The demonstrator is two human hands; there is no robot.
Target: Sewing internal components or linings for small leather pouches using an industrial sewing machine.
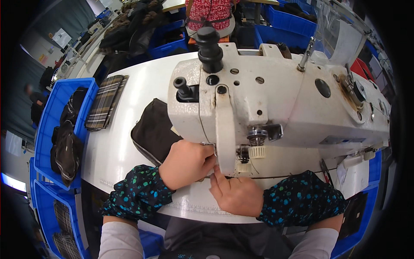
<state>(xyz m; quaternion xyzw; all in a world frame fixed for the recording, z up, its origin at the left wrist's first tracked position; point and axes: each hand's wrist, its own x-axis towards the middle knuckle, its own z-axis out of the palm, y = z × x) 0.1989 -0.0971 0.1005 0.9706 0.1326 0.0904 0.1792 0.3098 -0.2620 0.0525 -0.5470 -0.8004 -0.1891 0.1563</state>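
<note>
Left hand [186, 166] curled, right hand [238, 195] half-curled at a sewing machine [276, 99] (grip impossible to tell); zip-edged brown fabric pouch [156, 125], likely light, floppy, suits edge holds.

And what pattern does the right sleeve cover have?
Right sleeve cover: blue and green spots on black (head view).

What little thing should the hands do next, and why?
Maybe ease the left hand and right hand back a little from the sewing machine: both are very close to it, and the needle is hidden from view.
</note>
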